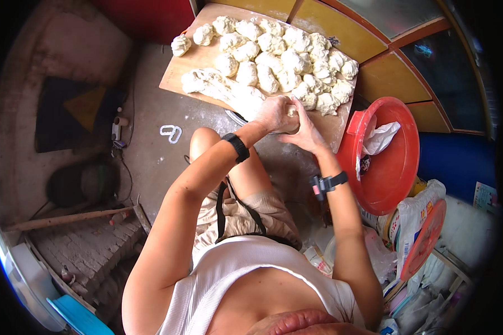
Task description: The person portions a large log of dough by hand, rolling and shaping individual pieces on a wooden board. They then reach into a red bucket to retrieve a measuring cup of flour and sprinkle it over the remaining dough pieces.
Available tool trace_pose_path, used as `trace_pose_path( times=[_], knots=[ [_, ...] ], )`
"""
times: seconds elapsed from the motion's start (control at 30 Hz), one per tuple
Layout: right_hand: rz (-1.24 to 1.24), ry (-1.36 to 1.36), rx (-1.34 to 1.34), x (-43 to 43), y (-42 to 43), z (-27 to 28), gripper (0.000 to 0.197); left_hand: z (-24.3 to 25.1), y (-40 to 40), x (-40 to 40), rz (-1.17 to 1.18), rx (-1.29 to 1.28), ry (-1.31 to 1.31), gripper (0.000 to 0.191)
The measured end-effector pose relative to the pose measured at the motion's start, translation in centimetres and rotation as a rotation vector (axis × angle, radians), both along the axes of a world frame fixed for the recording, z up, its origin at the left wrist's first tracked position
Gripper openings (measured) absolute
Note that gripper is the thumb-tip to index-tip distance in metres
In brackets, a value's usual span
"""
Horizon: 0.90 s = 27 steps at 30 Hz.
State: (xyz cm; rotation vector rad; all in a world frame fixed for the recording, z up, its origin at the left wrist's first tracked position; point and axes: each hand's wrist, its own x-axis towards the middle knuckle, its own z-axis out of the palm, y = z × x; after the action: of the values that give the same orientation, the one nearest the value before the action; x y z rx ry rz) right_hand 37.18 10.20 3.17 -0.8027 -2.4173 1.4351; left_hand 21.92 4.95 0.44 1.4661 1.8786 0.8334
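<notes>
A long floury strip of dough [230, 90] lies along the near edge of a wooden board [174, 75], its right end running into my hands. My left hand [274, 114] is closed around that end, fingers curled. Against it, my right hand [305, 132] cups the dough end [292, 121] between its spread thumb and fingers. My hands partly hide where the dough is gripped. Beyond them, several rough dough lumps [270, 63] crowd the board's middle and right, and a separate lump [180, 45] sits at its left edge.
A red plastic basin [392, 176] holding a white bag [381, 138] tilts close to my right forearm. Yellow cabinet panels [335, 29] border the board's far side. Bags and a red lid [423, 240] are piled at right. White plastic handles [170, 133] lie on the floor.
</notes>
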Motion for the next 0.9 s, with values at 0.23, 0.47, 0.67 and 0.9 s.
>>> trace_pose_path(
  times=[0.23, 0.47, 0.67, 0.9],
  knots=[
    [-0.378, 0.133, -0.094, 0.6, 0.0, -5.3, 0.039, 3.7, -0.9, -8.1, -0.511, -0.130, -0.160, 0.087],
    [-0.375, 0.167, -0.290, 0.0, 1.5, 1.7, 0.036, 2.6, -2.5, -6.4, -0.395, 0.070, 0.278, 0.113],
    [-0.543, 0.259, -0.464, 4.2, 1.8, 3.6, 0.043, 4.8, 0.8, 0.0, -0.258, -0.041, 0.021, 0.077],
    [-0.673, 0.332, -0.650, 4.5, 0.4, 0.2, 0.079, 2.5, 0.3, 2.9, -0.133, 0.128, 0.114, 0.049]
  ],
)
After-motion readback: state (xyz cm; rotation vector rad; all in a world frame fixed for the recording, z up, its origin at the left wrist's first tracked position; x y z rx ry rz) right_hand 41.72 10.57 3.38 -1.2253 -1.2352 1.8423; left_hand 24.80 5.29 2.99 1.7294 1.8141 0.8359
